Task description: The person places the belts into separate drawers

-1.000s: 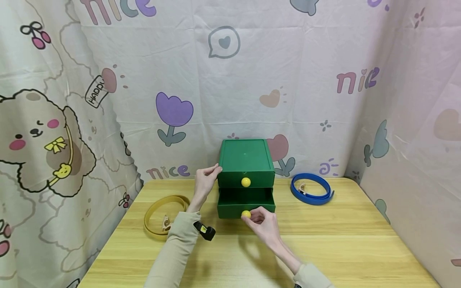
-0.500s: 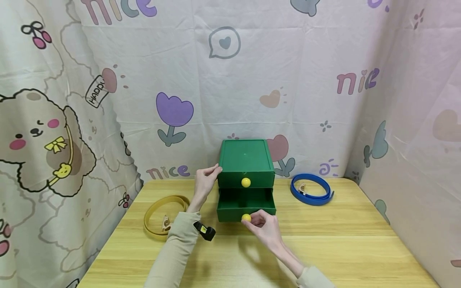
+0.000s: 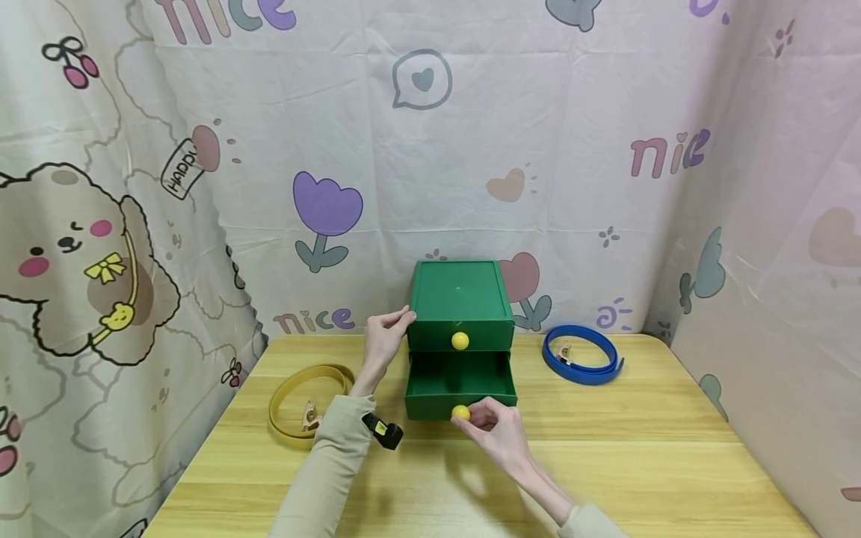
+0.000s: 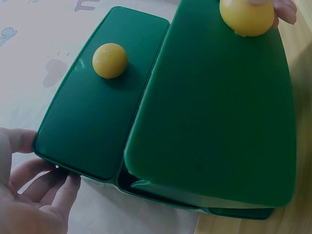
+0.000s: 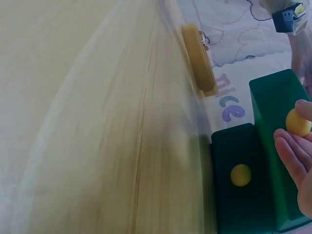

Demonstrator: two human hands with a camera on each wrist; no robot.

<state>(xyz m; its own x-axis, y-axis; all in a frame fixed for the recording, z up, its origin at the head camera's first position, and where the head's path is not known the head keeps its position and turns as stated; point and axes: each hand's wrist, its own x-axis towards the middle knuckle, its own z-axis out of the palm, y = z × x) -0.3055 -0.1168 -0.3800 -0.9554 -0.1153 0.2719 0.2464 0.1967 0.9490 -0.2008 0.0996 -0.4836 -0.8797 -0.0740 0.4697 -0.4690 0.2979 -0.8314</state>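
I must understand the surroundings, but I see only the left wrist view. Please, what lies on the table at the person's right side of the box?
Observer: A blue belt, coiled.
Operator: Thank you. And at the left side?
Observer: A yellow belt, partly behind the left sleeve in the head view.
Operator: What holds the knob of the open drawer?
Observer: The person's right hand pinches it.

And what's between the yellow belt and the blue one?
In the head view, the green drawer unit and the left hand touching it lie between the yellow belt and blue belt.
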